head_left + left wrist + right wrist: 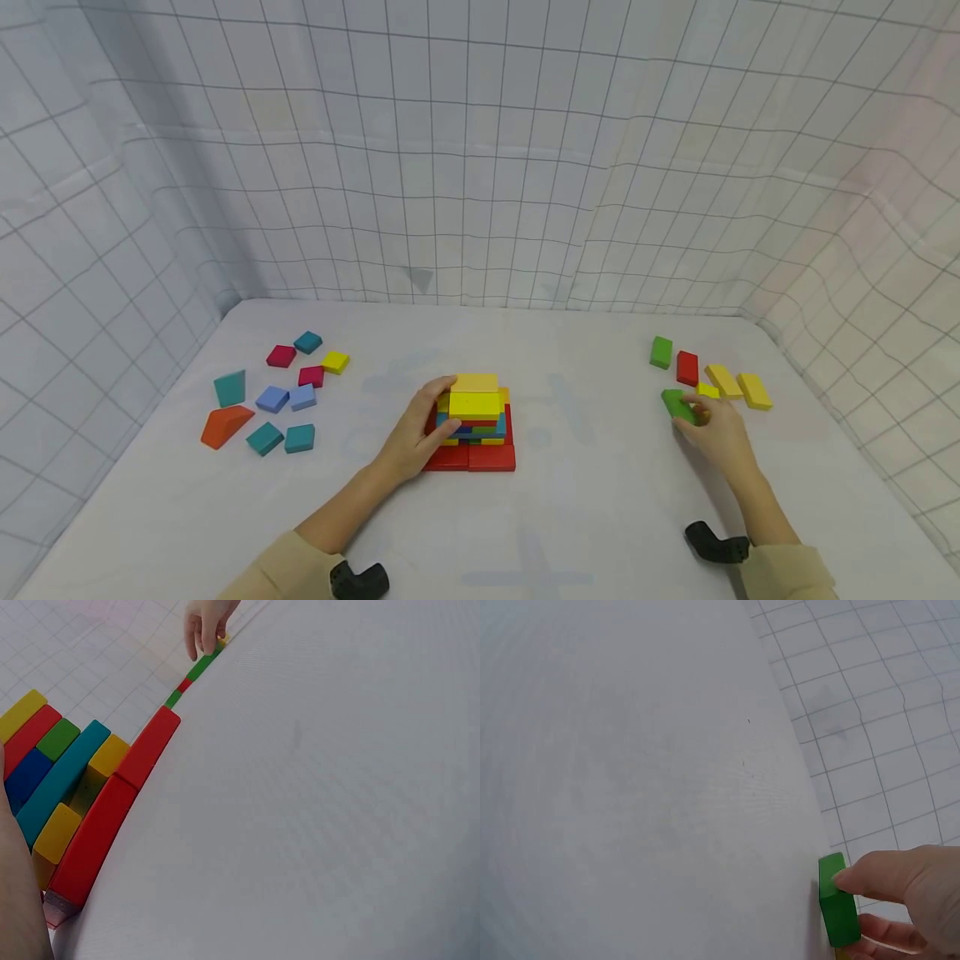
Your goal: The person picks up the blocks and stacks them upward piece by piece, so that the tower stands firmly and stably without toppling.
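Near the middle of the table, a stack of coloured wooden blocks (475, 408) rises on red base blocks (491, 457), with yellow blocks on top. My left hand (420, 429) grips its left side, thumb at the front and fingers toward the back. The left wrist view shows the stack's layers in yellow, red, green, blue and teal. Over on the right, my right hand (717, 429) pinches a green block (838, 900) between thumb and fingers, low at the table. A small yellow block (707, 390) lies right beside those fingers, partly hidden.
Another green block (661, 352), a red block (687, 367) and yellow blocks (753, 392) lie around the right hand. On the left are scattered several blocks, among them an orange one (227, 426) and teal ones (300, 438). Grid-patterned sheets (480, 167) surround the table.
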### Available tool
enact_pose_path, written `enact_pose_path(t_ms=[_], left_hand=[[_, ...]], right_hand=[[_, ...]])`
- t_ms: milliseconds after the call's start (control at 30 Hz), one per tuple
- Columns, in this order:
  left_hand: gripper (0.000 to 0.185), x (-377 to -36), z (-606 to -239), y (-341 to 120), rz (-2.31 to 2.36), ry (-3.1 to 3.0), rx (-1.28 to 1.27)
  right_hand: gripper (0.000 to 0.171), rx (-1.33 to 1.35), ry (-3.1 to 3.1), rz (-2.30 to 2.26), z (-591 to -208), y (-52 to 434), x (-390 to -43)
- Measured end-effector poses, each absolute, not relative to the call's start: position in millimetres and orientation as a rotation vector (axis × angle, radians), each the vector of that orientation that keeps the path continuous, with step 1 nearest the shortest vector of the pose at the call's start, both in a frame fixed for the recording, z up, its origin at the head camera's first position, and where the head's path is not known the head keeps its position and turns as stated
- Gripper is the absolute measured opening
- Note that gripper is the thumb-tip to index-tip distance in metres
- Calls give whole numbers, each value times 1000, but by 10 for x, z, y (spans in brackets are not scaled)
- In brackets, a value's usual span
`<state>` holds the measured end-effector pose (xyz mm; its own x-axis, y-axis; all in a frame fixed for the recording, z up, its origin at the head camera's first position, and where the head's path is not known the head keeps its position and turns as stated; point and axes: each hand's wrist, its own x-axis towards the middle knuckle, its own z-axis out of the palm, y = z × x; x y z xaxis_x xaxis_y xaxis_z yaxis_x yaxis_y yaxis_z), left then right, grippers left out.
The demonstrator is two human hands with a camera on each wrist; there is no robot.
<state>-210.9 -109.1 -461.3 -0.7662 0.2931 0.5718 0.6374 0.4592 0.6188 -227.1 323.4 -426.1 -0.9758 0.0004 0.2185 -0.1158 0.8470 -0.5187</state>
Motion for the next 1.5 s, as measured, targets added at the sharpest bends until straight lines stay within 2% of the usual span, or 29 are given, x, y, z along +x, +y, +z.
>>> enact_pose_path(t_ms=[133, 433, 600, 867, 1033, 1333, 1500], left_hand=[[53, -2117, -4620, -1089, -1212, -2318, -788], [55, -2102, -4600, -1100, -1242, -2358, -790], [55, -2103, -4604, -1105, -1270, -2358, -793], [54, -2105, -4610, -1113, -1235, -2348, -803], [53, -2101, -4605, -1116, -1230, -2338, -811], [66, -2089, -4597, -1109, -1268, -2382, -795], [63, -2101, -4600, -1104, -1232, -2336, -809]], right_hand=[[38, 179, -2835, 844, -4264, 3226, -2283], [38, 123, -2940, 814, -4191, 3112, -2319], [34, 396, -2852, 920, -4010, 2783, -2390], [35, 899, -2646, 1051, -3606, 1899, -2414], [33, 1141, -2613, 1111, -3533, 1484, -2438], [34, 1250, -2684, 1149, -3581, 1163, -2524], [34, 1256, -2702, 1133, -3587, 1110, -2545]])
